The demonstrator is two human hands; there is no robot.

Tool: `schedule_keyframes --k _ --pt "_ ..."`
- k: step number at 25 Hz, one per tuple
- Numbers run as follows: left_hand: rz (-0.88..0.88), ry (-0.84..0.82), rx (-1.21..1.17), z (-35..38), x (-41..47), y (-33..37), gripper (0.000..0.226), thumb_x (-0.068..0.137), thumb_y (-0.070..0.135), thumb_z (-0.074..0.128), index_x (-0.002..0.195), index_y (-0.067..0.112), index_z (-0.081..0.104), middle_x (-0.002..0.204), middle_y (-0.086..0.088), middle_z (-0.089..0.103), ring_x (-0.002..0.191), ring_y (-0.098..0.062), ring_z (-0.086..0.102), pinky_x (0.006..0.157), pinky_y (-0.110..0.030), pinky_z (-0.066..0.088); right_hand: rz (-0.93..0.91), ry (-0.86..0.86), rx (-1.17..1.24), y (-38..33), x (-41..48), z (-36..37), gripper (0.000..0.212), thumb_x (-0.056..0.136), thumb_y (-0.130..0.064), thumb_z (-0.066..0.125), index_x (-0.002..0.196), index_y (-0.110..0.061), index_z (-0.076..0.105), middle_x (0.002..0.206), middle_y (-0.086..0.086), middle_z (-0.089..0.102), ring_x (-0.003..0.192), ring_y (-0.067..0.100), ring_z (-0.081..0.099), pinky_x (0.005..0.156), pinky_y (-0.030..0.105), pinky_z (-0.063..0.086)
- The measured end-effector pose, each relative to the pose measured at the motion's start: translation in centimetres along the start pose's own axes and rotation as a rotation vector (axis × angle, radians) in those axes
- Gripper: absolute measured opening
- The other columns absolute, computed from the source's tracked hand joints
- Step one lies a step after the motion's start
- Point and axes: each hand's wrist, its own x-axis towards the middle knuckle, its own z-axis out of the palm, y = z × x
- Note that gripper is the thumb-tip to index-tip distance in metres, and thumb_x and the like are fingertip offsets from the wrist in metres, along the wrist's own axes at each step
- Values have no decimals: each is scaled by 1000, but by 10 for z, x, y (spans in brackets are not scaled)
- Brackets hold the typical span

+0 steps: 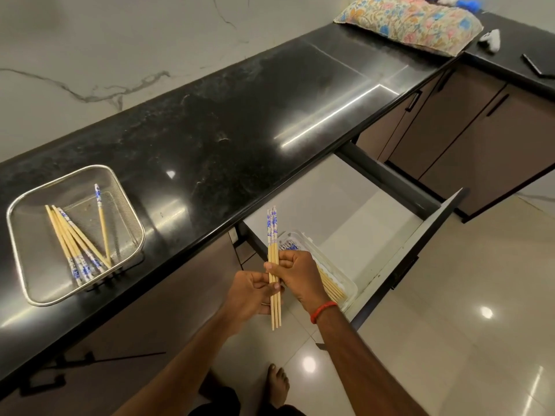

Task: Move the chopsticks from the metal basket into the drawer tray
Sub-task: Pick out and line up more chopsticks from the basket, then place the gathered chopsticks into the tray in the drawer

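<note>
Fingers of left hand (249, 291) and right hand (295, 276) clamp chopsticks (272, 232) at the open drawer (345, 199); metal basket (30, 250) near black surface's (210, 130) front edge.

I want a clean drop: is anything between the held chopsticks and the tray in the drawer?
Nothing visible: left hand and right hand grip the chopsticks near the tray in the open drawer; only other chopsticks lie in it.

Black counter (240, 121): metal basket (39, 223), floral cushion (408, 22).
</note>
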Motion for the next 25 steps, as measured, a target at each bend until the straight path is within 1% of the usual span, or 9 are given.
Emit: schedule_keyframes --k 3,5,7,9,11,14,17,20,25 --pt "-92 5 -6 10 11 -3 6 87 13 78 90 9 76 83 -11 80 77 -25 79 61 -33 64 33 2 6 7 10 -10 20 84 -7 76 104 -3 75 84 12 78 77 24 77 76 38 63" --pt "-159 -22 72 13 17 -6 8 85 22 81 85 16 76 78 -5 79 78 -21 78 62 -32 63 67 34 27 12 20 -21 17 81 -3 77 98 -3 76 78 11 77 74 25 77 71 36 63" --pt "-168 -33 120 12 22 -11 11 86 31 79 88 21 77 82 1 77 80 -15 76 63 -30 62 47 96 -154 20 35 -33 13 79 -6 79 91 -8 79 75 8 78 72 22 76 72 35 62" --pt "-165 -40 85 9 25 -15 24 89 35 75 105 17 75 96 1 77 87 -11 75 64 -28 62 6 133 -430 30 50 -45 14 78 -13 80 91 -14 80 81 7 78 78 21 75 77 35 59" --pt "-171 -52 52 4 28 -17 34 91 36 72 116 13 69 102 2 75 91 -11 74 67 -28 62 -24 152 -691 42 64 -54 15 83 -18 78 97 -15 79 88 9 78 85 28 72 79 36 56" --pt "-192 -39 14 -2 32 -20 33 92 35 70 118 14 67 99 5 75 89 -9 74 67 -27 62 -14 159 -964 64 80 -59 22 92 -23 69 111 -13 73 103 12 75 95 34 68 83 39 54" --pt "-207 -21 16 -8 37 -26 26 93 35 68 113 18 69 103 3 75 95 -13 74 69 -27 62 -20 141 -1175 85 88 -56 18 97 -17 58 111 -12 68 104 12 71 95 31 67 78 37 53" --pt "-215 -12 30 -13 40 -32 20 94 34 67 109 21 69 104 4 75 98 -15 73 73 -29 63 -10 73 -1325 99 91 -49 17 97 -11 51 110 -11 62 107 10 68 97 29 67 79 36 53" --pt "-229 5 55 -14 43 -41 8 96 33 66 98 26 70 102 3 76 97 -16 73 73 -31 63 -1 21 -1376 118 98 -42 18 98 -10 49 111 -13 62 110 9 68 102 30 67 81 39 53"
